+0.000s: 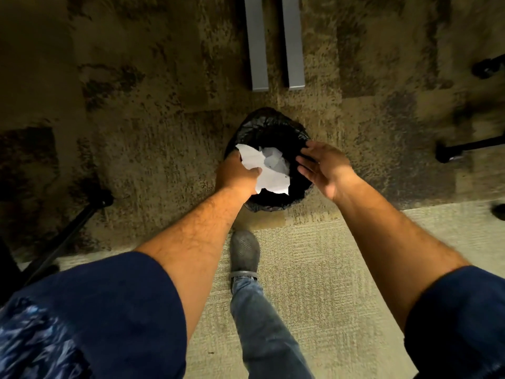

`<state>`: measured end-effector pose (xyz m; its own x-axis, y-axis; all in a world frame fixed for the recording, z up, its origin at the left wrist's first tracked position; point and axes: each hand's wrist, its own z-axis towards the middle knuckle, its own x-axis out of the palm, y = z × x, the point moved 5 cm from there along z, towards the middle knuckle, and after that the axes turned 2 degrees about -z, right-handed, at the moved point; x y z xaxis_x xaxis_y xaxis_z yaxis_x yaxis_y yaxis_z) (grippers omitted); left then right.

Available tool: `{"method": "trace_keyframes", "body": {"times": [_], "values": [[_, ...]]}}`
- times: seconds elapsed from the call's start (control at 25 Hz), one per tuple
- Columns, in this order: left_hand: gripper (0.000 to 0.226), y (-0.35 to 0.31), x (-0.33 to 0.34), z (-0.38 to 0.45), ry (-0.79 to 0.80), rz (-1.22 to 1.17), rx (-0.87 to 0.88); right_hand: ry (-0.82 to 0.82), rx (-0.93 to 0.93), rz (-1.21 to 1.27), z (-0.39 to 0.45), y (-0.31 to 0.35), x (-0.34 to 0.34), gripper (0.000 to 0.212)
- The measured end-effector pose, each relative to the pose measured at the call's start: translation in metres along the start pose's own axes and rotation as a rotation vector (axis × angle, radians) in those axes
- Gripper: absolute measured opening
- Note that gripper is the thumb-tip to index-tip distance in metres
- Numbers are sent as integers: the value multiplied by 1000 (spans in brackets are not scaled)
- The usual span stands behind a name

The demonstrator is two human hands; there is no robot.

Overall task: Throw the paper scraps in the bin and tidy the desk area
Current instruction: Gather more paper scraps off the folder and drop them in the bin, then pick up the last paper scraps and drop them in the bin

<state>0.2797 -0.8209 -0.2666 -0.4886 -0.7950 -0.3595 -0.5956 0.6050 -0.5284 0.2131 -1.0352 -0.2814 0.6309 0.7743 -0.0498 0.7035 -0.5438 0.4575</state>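
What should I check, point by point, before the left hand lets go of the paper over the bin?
1. Paper scraps are over the opening of the bin: ok.
2. Left hand grips the paper: ok, fingers closed on it.
3. Right hand is out of the paper's way: ok, open and empty over the right rim.
4. Black liner covers the rim: ok where visible.
5. Room inside the bin: cannot tell, the interior is dark.
6. Shoe is clear of the bin: ok, it stands on the carpet short of it.
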Motion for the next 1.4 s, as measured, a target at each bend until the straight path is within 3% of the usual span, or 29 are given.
{"method": "trace_keyframes", "body": {"times": [0.08, 0.24, 0.56, 0.76, 1.0, 1.12, 1.4], "values": [[52, -8, 11, 0, 52, -55, 8, -39, -56, -9, -5, 5, -12, 16], [61, -11, 19, 6, 177, -7, 39, -77, -129, -48, -17, 17, -19, 15], [32, 15, -22, 0, 167, -4, 67, -13, -230, -141, -53, 42, 43, 14], [41, 29, -104, -28, 16, -15, 126, 92, -269, -273, -91, 30, 134, 15], [36, 80, -263, -96, -298, -118, 245, 322, -477, -535, -172, -18, 283, 18], [33, 134, -342, -140, -450, -200, 265, 448, -571, -670, -224, -59, 361, 23], [36, 266, -475, -228, -679, -135, 208, 741, -749, -856, -337, -166, 503, 20]]}}
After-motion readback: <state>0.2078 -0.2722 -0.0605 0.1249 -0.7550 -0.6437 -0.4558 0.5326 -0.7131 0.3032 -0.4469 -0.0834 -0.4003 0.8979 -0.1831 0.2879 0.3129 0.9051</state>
